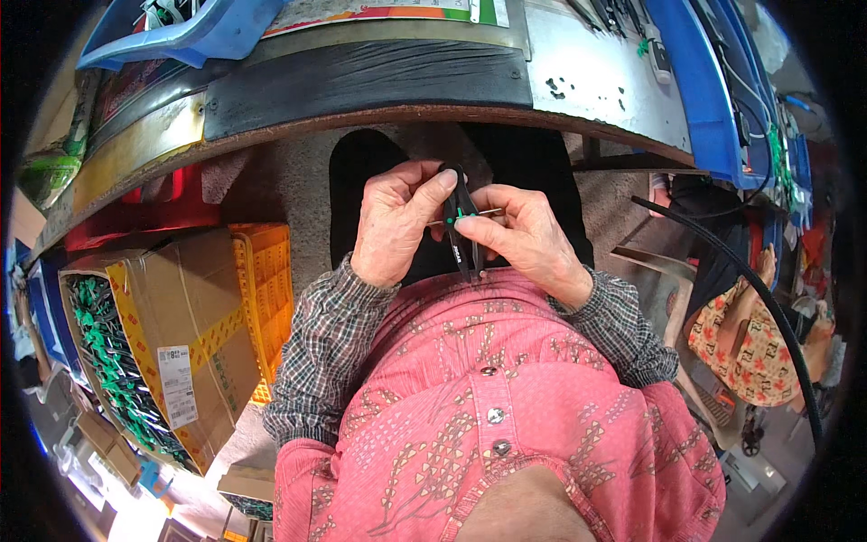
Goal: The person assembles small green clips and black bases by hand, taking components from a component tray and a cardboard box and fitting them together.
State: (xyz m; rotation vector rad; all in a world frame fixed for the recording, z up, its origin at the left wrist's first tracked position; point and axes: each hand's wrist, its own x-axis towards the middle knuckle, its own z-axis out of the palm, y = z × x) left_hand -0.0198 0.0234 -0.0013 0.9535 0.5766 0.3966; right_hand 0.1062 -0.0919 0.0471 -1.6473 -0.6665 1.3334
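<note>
A black drawing compass (462, 244) with green fittings is held over my lap, its two legs pointing towards me. A thin metal rod (492, 212) crosses its legs. My left hand (397, 221) pinches the compass near its hinged top between thumb and fingers. Lower down, my right hand (533, 239) has its thumb pressed on the legs beside the green fitting, with its fingers curled by the rod. Both hands are closed on the same piece. Some fingertips are hidden behind it.
Ahead runs the worktable's dark edge (370, 86), with a blue tray (203, 36) and a blue bin (709, 99) on it. To my left stand a cardboard box (212, 316) of black-and-green pieces and an orange crate (271, 289). A black cable (763, 289) arcs at right, near another person.
</note>
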